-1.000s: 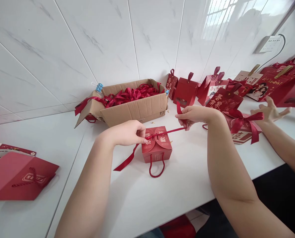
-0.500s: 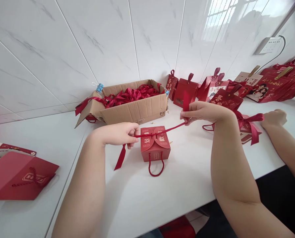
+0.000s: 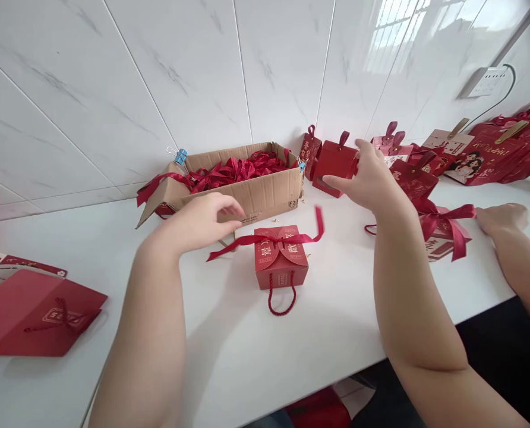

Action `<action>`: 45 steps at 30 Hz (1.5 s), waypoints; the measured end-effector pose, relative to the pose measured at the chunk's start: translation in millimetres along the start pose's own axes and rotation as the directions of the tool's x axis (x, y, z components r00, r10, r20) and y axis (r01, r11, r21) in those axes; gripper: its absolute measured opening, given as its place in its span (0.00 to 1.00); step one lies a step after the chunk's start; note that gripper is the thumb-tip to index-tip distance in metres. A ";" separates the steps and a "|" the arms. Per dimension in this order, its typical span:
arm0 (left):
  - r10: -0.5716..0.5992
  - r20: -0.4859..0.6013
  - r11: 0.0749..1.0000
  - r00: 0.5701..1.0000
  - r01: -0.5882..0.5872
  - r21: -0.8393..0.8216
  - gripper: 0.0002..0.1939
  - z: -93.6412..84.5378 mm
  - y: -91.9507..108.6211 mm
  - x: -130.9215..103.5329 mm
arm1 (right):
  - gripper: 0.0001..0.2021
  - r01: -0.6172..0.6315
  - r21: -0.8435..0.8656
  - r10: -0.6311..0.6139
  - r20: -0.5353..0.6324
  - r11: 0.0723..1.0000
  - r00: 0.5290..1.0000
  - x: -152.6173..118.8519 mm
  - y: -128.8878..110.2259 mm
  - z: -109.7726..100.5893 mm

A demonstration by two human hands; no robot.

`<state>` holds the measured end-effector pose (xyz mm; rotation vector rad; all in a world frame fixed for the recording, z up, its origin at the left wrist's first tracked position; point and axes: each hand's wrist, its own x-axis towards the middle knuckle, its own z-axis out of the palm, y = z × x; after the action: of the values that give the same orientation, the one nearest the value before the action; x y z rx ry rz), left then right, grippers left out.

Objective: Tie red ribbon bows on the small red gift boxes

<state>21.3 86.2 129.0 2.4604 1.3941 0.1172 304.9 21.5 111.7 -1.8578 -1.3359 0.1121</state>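
A small red box with gold characters stands on the white table, its rope handle hanging at the front. Across its top runs a red ribbon, threaded through the closure, with one end out to the left and the other raised at the right. My left hand is open above and left of the box, fingers apart, holding nothing. To the upper right, in front of the standing red bags, my right hand is open too, thumb and fingers spread and nothing between them.
Behind the box sits a cardboard box full of red ribbons. Red gift bags line the wall at right. A beribboned box stands near another person's hand. A red folded bag lies at left.
Both of my hands have let go of the ribbon ends. My left hand has lifted slightly, and my right hand has moved up and to the right. The ribbon now lies slack across the box.
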 end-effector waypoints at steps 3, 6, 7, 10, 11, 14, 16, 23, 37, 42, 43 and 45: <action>0.148 0.129 0.989 0.981 -0.143 -0.045 0.14 15.0 18.8 3.9 | 0.23 0.200 0.074 -0.212 0.421 0.977 0.882 -8.3 -13.8 -0.5; 0.214 0.178 0.977 0.960 -0.211 -0.037 0.12 27.5 30.0 7.4 | 0.15 0.282 0.101 -0.257 0.760 0.954 0.597 -16.8 -30.4 7.1; 0.223 0.183 0.975 0.958 -0.219 -0.042 0.11 30.0 31.5 8.2 | 0.13 0.293 0.067 -0.227 0.798 0.954 0.558 -18.6 -34.8 11.6; 0.216 0.202 0.976 0.955 -0.212 -0.040 0.09 32.4 31.5 9.5 | 0.08 0.320 -0.039 -0.145 0.835 0.946 0.531 -20.5 -42.5 25.4; 0.205 0.214 0.979 0.955 -0.202 -0.035 0.08 32.2 30.9 9.8 | 0.08 0.327 -0.060 -0.130 0.840 0.943 0.528 -20.2 -43.2 28.7; 0.188 0.236 0.982 0.954 -0.188 -0.023 0.08 30.9 29.0 10.4 | 0.06 0.337 -0.094 -0.104 0.844 0.937 0.526 -18.4 -42.0 34.1; 0.191 0.246 0.981 0.950 -0.190 -0.028 0.08 30.5 28.1 10.7 | 0.05 0.343 -0.109 -0.095 0.845 0.933 0.526 -17.2 -40.5 35.1; 0.129 0.285 0.992 0.950 -0.122 -0.043 0.12 30.8 24.5 13.4 | 0.05 0.342 -0.121 -0.074 0.859 0.932 0.506 -14.7 -37.7 33.5; 0.055 0.356 0.998 0.933 -0.054 -0.013 0.08 28.6 19.6 14.1 | 0.10 0.294 -0.084 -0.069 0.877 0.952 0.476 -21.7 -44.3 33.1; 0.052 0.362 0.999 0.931 -0.050 -0.016 0.09 28.9 21.4 14.5 | 0.08 0.311 -0.109 -0.037 0.902 0.944 0.429 -19.5 -41.8 25.9; 0.053 0.360 0.999 0.931 -0.050 -0.019 0.10 28.8 21.6 14.6 | 0.10 0.318 -0.102 -0.038 0.913 0.942 0.406 -18.5 -40.0 24.0; 0.051 0.360 0.999 0.931 -0.048 -0.019 0.10 28.5 21.9 14.7 | 0.15 0.307 -0.065 -0.056 0.927 0.949 0.370 -15.9 -35.4 20.1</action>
<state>53.3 81.7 107.5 2.3560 1.1681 -0.3030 261.5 23.1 115.8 -1.8275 -2.4054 1.0809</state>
